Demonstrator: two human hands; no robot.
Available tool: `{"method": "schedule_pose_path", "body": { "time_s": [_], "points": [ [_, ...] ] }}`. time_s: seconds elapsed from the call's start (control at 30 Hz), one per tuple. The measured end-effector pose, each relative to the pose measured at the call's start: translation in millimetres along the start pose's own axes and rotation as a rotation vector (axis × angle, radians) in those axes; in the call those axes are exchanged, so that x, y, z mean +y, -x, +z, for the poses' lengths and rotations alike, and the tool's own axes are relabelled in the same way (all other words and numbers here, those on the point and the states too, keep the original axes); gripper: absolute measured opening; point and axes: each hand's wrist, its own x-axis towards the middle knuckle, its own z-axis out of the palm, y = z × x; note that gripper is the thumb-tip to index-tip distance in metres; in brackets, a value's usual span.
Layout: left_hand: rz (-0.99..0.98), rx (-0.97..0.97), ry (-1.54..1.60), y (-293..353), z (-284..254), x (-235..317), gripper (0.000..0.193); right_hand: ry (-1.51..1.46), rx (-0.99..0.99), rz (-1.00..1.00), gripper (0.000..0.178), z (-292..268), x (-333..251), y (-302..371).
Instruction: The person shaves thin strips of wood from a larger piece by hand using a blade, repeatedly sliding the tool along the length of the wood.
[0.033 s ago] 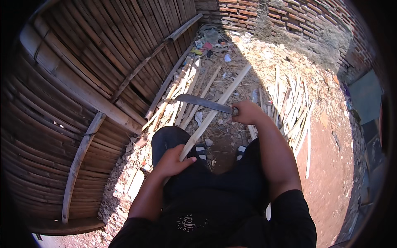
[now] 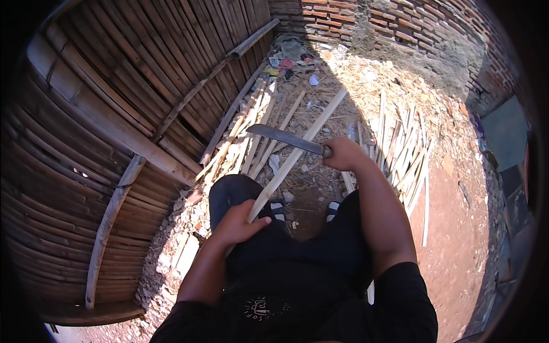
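A long pale bamboo strip (image 2: 297, 152) slants from my lap away to the far right. Its near end is wrapped in my left hand (image 2: 239, 223), which rests by my left thigh. My right hand (image 2: 345, 154) is closed round the handle of a machete (image 2: 289, 139), to the right of the strip. The dark, broad blade points left and lies across the strip about midway along; whether it touches the wood I cannot tell.
A slatted bamboo wall (image 2: 131, 74) rises close on the left. More split strips (image 2: 409, 148) lie heaped on the right, and others (image 2: 260, 128) lie beside the wall. Shavings and litter cover the ground up to a brick wall (image 2: 394, 23) at the back.
The machete's tip has risen slightly and its blade has shifted a little to the right. My left hand and the bamboo strip look unmoved.
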Motion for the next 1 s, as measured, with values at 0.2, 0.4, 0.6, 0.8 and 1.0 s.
{"method": "schedule_pose_path", "body": {
  "time_s": [0.2,0.4,0.6,0.8,1.0],
  "points": [
    [0.02,0.001,0.025,-6.5,7.4,1.8,0.048,0.032,-0.009,-0.042,0.051,-4.5,-1.2,0.9],
    [0.027,0.01,-0.025,-3.2,2.6,-2.7,0.046,0.035,-0.037,-0.202,0.048,17.7,-18.3,-5.2],
    [-0.006,-0.018,-0.033,0.1,-1.6,5.7,0.049,0.019,-0.044,-0.205,0.046,16.3,-20.2,0.3],
    [-0.028,-0.029,-0.043,-0.5,-3.2,9.3,0.052,0.004,-0.05,-0.19,0.044,15.4,-21.4,0.6],
    [-0.05,-0.038,-0.045,-0.3,-4.4,12.4,0.053,0.0,-0.039,-0.193,0.043,14.8,-22.9,2.0]
  ]
}}
